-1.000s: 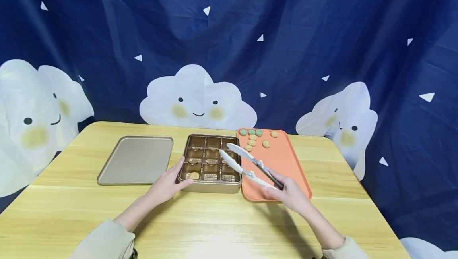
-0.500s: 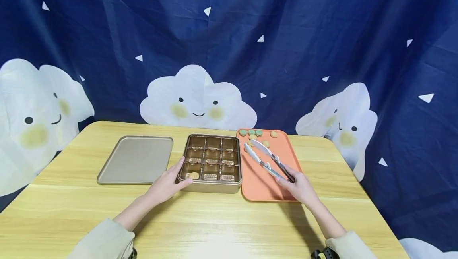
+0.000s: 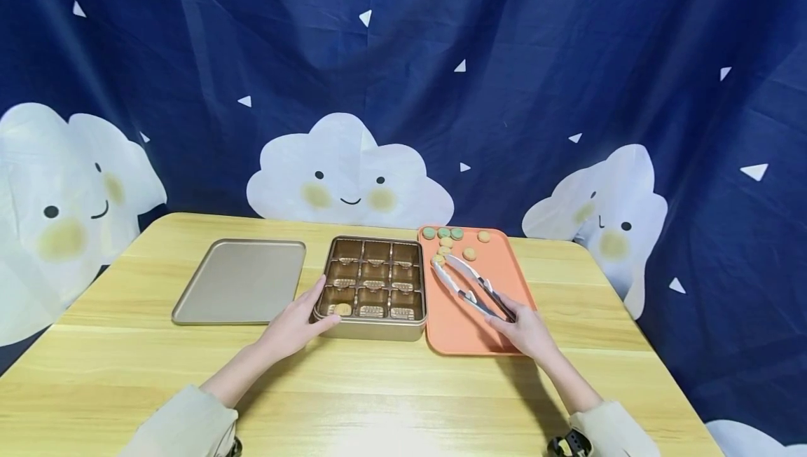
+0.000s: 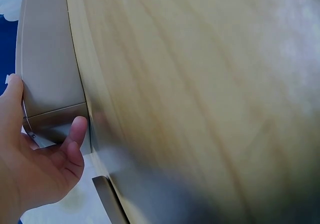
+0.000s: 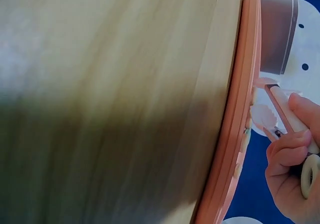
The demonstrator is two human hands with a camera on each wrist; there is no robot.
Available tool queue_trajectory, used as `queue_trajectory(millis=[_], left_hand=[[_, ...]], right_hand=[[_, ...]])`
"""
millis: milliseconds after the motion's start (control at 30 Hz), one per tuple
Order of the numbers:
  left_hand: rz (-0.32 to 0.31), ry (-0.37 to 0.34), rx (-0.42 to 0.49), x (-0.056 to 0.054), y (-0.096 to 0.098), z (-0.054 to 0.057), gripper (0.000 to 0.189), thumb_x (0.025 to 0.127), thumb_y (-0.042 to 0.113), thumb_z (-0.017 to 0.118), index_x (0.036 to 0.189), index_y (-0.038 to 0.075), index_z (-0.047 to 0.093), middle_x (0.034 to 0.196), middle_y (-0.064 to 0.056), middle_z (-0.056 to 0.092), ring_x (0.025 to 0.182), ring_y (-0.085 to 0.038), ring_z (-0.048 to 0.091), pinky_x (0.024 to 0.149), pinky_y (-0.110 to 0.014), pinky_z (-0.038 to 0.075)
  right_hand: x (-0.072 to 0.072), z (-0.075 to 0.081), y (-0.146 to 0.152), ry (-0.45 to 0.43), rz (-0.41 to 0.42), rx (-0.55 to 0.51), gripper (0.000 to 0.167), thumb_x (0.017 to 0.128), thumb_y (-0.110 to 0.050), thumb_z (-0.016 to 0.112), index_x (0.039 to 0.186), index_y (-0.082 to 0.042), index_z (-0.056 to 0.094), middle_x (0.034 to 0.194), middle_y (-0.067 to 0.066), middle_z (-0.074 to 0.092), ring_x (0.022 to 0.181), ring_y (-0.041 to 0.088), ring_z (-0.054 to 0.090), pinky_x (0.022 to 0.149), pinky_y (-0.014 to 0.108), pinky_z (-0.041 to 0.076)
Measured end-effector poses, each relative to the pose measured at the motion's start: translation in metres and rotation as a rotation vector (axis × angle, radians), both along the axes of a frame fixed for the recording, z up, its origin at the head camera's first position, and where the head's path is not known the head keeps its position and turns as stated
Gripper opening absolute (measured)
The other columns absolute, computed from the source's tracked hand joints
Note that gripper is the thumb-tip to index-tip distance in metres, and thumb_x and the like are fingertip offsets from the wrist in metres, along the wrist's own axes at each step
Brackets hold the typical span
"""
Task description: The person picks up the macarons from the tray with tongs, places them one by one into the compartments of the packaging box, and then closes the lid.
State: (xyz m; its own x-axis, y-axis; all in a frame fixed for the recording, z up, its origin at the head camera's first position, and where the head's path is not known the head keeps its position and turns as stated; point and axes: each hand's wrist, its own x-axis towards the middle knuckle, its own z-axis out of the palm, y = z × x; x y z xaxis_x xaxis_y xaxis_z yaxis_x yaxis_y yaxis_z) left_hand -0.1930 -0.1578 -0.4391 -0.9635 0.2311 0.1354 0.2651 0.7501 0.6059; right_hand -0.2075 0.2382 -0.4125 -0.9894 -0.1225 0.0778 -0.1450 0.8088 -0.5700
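In the head view my left hand point(image 3: 291, 329) holds the near left corner of a bronze tin box point(image 3: 378, 331), thumb at the front rim and fingers along the side. A brown divided insert point(image 3: 373, 273) fills the box, with one yellow macaron point(image 3: 342, 310) in its near left compartment. My right hand point(image 3: 528, 331) grips a pair of tongs point(image 3: 484, 284) with white tips, their arms spread apart. The tips reach a yellow macaron point(image 3: 438, 259) on the orange tray point(image 3: 457, 324). From the right wrist, fingers wrap the tongs' handle point(image 5: 287, 109).
A flat bronze lid point(image 3: 242, 282) lies left of the box. Green macarons point(image 3: 444, 233) line the tray's far left, with more yellow macarons point(image 3: 469, 254) around them. The wooden table point(image 3: 353, 394) extends in front, and a blue cloud-print curtain point(image 3: 403, 78) hangs behind.
My right hand has carried the tongs rightward from over the box to the tray, their tips now at the yellow macarons. The left hand has stayed on the box.
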Motion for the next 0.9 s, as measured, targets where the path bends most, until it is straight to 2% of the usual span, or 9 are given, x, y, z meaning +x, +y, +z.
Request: queue_trajectory(millis=[400,767,900], left_hand=[[-0.003,-0.001,0.005,-0.0008,0.0011,-0.0012,0.088,0.085,0.053,0.055,0.145,0.001,0.016,0.144,-0.024,0.026,0.129,-0.043,0.030,0.104,-0.056,0.026],[-0.003,-0.002,0.004,-0.0008,0.0003,-0.0003,0.087,0.085,0.052,0.054,0.145,0.002,0.016,0.144,-0.024,0.027,0.129,-0.043,0.029,0.104,-0.056,0.026],[-0.002,-0.003,0.008,-0.0005,-0.0004,-0.0008,0.086,0.086,0.051,0.054,0.145,0.001,0.016,0.144,-0.024,0.027,0.129,-0.043,0.029,0.104,-0.057,0.026]], right_hand=[[-0.0051,-0.0034,-0.0014,-0.019,-0.012,0.011,0.060,0.085,-0.025,0.064,0.132,0.006,0.043,0.126,0.029,0.048,0.116,0.044,0.045,0.093,0.053,0.040],[-0.0037,-0.0040,-0.0008,-0.013,-0.002,0.001,0.059,0.085,-0.024,0.063,0.131,0.007,0.043,0.126,0.029,0.048,0.117,0.044,0.044,0.094,0.052,0.040],[0.0006,-0.0035,0.0014,-0.013,0.015,-0.034,0.057,0.085,-0.020,0.064,0.130,0.008,0.043,0.126,0.029,0.048,0.114,0.041,0.049,0.090,0.050,0.043]])
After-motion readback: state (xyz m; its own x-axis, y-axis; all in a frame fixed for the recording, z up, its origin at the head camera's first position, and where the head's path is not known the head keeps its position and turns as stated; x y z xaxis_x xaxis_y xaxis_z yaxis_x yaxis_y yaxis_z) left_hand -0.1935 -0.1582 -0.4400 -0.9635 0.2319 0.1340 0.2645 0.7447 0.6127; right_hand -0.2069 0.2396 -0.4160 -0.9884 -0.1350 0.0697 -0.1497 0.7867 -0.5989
